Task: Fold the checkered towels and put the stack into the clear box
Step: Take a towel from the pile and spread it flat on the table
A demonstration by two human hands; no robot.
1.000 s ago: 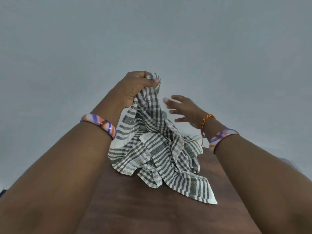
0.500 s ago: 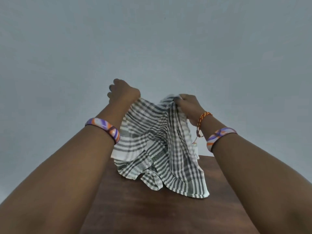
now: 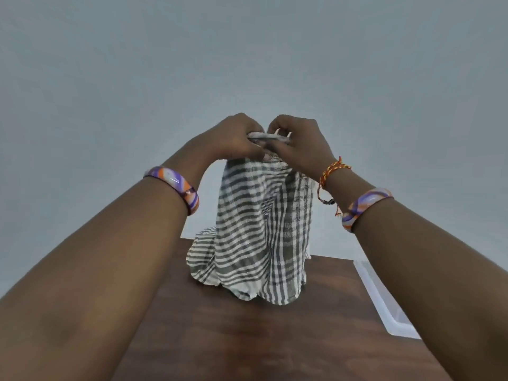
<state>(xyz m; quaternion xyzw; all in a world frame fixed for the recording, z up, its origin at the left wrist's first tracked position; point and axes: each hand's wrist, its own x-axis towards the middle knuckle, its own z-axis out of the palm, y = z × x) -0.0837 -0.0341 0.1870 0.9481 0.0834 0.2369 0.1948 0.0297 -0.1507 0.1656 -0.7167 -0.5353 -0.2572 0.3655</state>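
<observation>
A grey-and-white checkered towel (image 3: 258, 237) hangs from both my hands above the dark wooden table (image 3: 247, 339). Its lower end bunches on the tabletop. My left hand (image 3: 228, 138) and my right hand (image 3: 299, 141) sit close together at chest height, both pinching the towel's top edge, fingers almost touching. The clear box (image 3: 384, 301) shows as a pale rim at the table's right side, mostly hidden behind my right forearm.
A plain grey wall fills the view beyond the table's far edge (image 3: 330, 258). Both forearms, each with a purple-and-orange bangle, frame the table from left and right.
My right hand went from open beside the towel to gripping its top edge. Both hands then came together and higher, so the towel hangs narrower and longer.
</observation>
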